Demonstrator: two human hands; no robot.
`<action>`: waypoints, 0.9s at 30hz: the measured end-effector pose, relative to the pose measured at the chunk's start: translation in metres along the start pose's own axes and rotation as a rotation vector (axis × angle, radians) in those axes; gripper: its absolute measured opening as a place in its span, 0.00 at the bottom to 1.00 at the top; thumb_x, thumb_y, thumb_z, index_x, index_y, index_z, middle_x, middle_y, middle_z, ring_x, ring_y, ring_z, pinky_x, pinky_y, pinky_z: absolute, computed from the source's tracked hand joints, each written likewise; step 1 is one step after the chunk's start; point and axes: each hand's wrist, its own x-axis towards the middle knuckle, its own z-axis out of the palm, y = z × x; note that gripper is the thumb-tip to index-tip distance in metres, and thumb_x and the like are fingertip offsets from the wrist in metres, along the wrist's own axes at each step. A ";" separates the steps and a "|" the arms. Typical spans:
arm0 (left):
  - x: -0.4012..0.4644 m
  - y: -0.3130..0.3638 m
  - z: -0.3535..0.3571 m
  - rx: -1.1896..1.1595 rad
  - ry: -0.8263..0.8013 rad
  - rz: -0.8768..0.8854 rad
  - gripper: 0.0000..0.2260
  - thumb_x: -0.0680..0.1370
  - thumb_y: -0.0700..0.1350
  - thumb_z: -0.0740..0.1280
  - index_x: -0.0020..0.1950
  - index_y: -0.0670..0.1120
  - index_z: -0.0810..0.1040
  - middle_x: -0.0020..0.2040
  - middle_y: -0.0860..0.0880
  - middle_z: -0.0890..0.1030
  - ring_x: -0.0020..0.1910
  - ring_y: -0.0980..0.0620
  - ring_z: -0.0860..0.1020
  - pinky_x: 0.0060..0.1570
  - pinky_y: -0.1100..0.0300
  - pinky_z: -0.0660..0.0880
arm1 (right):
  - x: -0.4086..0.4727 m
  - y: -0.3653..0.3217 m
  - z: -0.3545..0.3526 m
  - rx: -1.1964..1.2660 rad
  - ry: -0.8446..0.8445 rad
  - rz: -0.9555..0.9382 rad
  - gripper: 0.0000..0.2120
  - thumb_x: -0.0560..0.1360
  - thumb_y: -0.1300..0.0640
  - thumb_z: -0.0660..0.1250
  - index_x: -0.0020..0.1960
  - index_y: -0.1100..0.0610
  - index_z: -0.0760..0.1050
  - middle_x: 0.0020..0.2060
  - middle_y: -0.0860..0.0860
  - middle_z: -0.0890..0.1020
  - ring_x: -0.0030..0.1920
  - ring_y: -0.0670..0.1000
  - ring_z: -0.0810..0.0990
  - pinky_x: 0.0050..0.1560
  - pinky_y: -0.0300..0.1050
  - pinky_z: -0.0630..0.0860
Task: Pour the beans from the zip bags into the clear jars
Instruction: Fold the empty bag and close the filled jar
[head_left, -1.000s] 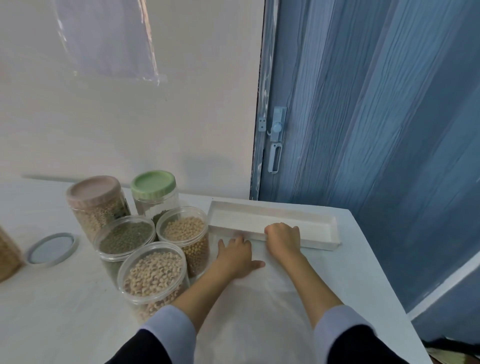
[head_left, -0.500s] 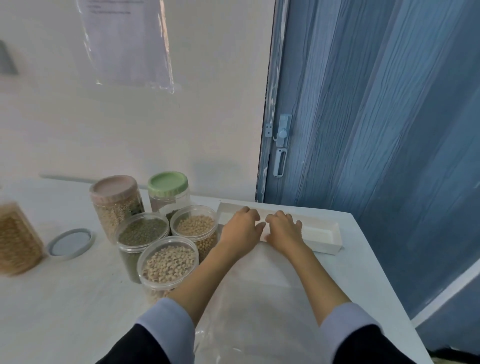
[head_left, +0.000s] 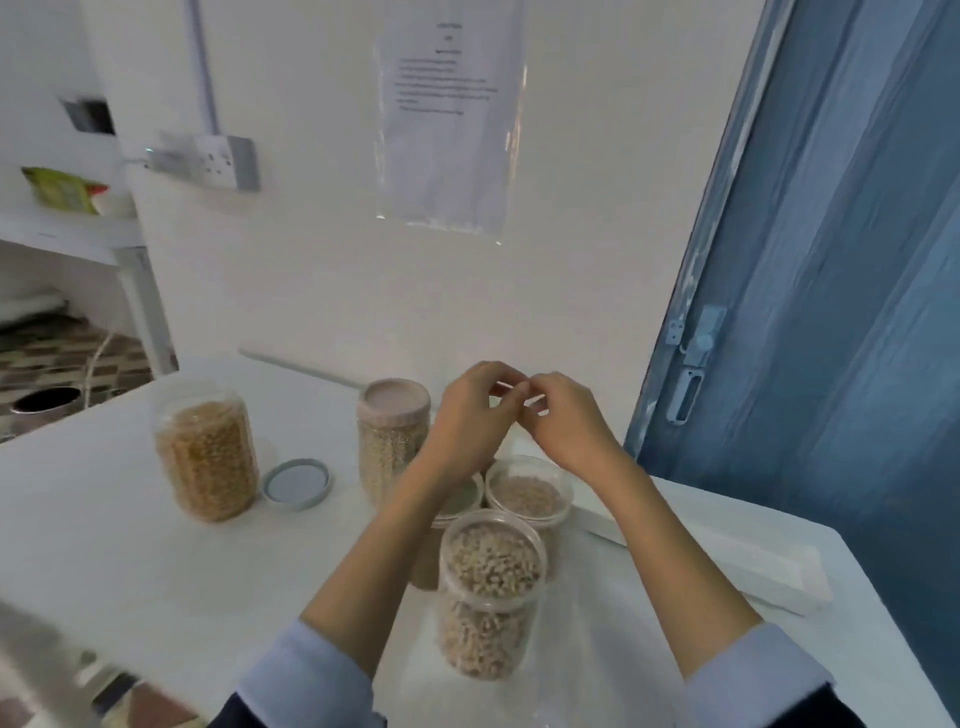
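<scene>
My left hand (head_left: 467, 415) and my right hand (head_left: 566, 421) are raised above the jars, fingertips together, and pinch the top edge of a clear, empty-looking zip bag (head_left: 582, 623). Its thin film hangs down toward the table and is hard to see. Below my hands stand three open clear jars. The front jar (head_left: 488, 566) holds pale beans and the right jar (head_left: 527, 493) brown beans. My left forearm partly hides the third jar (head_left: 460, 501). A pink-lidded jar (head_left: 395, 431) stands behind them.
A lidless jar of golden grains (head_left: 208, 457) stands at the left beside a loose grey lid (head_left: 296, 483). A long white tray (head_left: 727, 561) lies at the right, near the table edge and the blue door (head_left: 831, 312). The white wall is close behind.
Both hands rose from the table by the tray, came together above the jars and lifted the bag's top edge. The camera tilted up and to the left.
</scene>
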 end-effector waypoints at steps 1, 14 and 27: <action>0.001 -0.008 -0.022 -0.002 0.034 -0.006 0.07 0.79 0.42 0.64 0.52 0.43 0.80 0.51 0.50 0.81 0.49 0.57 0.78 0.51 0.65 0.74 | 0.009 -0.016 0.010 0.036 -0.027 -0.022 0.12 0.78 0.59 0.64 0.60 0.60 0.76 0.56 0.54 0.78 0.52 0.51 0.77 0.50 0.39 0.70; 0.039 -0.160 -0.274 0.301 0.246 -0.148 0.08 0.80 0.41 0.61 0.53 0.41 0.79 0.52 0.48 0.80 0.49 0.55 0.74 0.47 0.64 0.66 | 0.100 -0.144 0.220 -0.316 -0.659 -0.026 0.26 0.75 0.51 0.69 0.69 0.61 0.69 0.67 0.56 0.71 0.65 0.55 0.72 0.62 0.45 0.69; 0.060 -0.249 -0.287 -0.193 -0.147 -0.423 0.08 0.79 0.44 0.65 0.54 0.42 0.80 0.51 0.48 0.82 0.49 0.51 0.81 0.46 0.60 0.76 | 0.089 -0.116 0.334 -0.475 -0.586 0.159 0.35 0.70 0.44 0.71 0.72 0.48 0.59 0.69 0.54 0.60 0.69 0.61 0.58 0.65 0.58 0.65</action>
